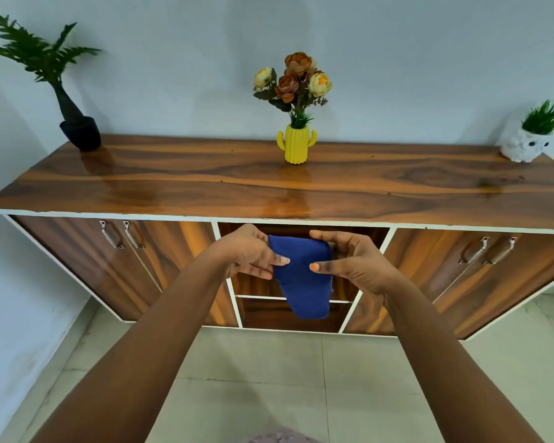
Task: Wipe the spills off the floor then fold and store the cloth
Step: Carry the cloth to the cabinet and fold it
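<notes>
1. Before the open middle bay (301, 230) of the wooden sideboard (269, 177), both hands hold a blue cloth (301, 276) in the air, clear of the tiled floor (269, 378).
2. Left hand (250, 254): thumb in front and fingers behind, pinching the cloth's upper left edge.
3. Right hand (352, 260): thumb pressed on the front face, fingers curled behind the upper right edge, likewise closed on the cloth.
4. Holding the top edge at two points lets the remainder hang flat, which probably keeps the layers aligned for a further fold.
5. Long axis: roughly vertical, tilted slightly; the wide end is up between the hands, the narrower rounded end points down toward the lower shelf (285, 297).
6. Cloth appears already doubled; storage in the bay seems the likely remaining step.
</notes>
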